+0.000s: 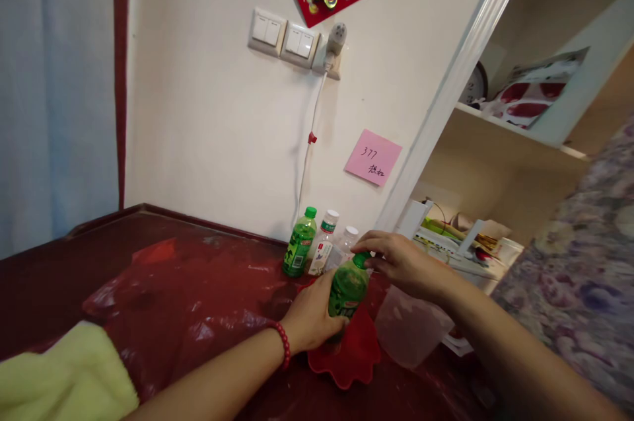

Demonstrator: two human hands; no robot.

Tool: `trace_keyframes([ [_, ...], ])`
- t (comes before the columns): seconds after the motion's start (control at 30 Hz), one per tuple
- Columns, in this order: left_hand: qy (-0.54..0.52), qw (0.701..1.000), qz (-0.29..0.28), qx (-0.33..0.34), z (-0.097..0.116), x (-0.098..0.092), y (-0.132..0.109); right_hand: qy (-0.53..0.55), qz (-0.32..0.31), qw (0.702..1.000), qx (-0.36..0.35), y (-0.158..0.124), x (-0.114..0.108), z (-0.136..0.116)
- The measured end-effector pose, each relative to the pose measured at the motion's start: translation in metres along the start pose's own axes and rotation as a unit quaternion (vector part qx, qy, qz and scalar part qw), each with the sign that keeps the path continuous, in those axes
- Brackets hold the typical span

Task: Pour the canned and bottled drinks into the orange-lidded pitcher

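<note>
A green bottle (347, 290) is held tilted over a red scalloped dish (347, 365). My left hand (313, 315) is wrapped round the bottle's body, with a red bead bracelet on that wrist. The fingers of my right hand (391, 259) are closed on the green cap (361, 259) at the top of the same bottle. Just behind stand another green bottle (299, 244), a white-capped bottle with a printed label (323, 246) and a clear white-capped bottle (347, 242), partly hidden by my hands.
A yellow cloth (72, 375) lies at the front left of the dark red table (39, 269). Red plastic film (198, 282) covers its middle. A translucent sheet (412, 328) is right of the dish. Behind are a wall with a white cable (308, 163) and shelves (515, 130).
</note>
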State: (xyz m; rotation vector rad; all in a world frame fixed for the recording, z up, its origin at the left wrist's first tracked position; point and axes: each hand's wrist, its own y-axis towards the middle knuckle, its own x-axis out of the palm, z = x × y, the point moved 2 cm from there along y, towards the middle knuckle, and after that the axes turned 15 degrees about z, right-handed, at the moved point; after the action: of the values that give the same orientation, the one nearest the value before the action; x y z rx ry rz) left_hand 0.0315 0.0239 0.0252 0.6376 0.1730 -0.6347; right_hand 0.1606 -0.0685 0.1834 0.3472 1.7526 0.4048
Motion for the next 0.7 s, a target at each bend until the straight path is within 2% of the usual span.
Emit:
trace_keyframes([
  [0.17,0.006,1.000,-0.002,-0.007,0.001,0.000,-0.001,-0.058,-0.025,0.998,0.014,0.005,0.002,-0.006],
  [0.33,0.007,1.000,-0.002,-0.003,0.000,0.001,-0.001,-0.199,-0.010,0.974,0.110,0.002,0.006,-0.010],
  [0.4,0.004,1.000,0.002,-0.005,-0.001,0.001,-0.001,-0.190,0.007,0.974,0.120,-0.002,0.004,-0.008],
  [0.57,0.007,1.000,0.006,-0.010,0.000,0.000,-0.001,-0.040,0.007,0.996,0.084,-0.006,0.006,0.003],
  [0.7,0.016,1.000,0.000,-0.025,0.001,0.000,-0.002,-0.106,0.030,0.989,0.102,-0.005,0.019,0.005],
])
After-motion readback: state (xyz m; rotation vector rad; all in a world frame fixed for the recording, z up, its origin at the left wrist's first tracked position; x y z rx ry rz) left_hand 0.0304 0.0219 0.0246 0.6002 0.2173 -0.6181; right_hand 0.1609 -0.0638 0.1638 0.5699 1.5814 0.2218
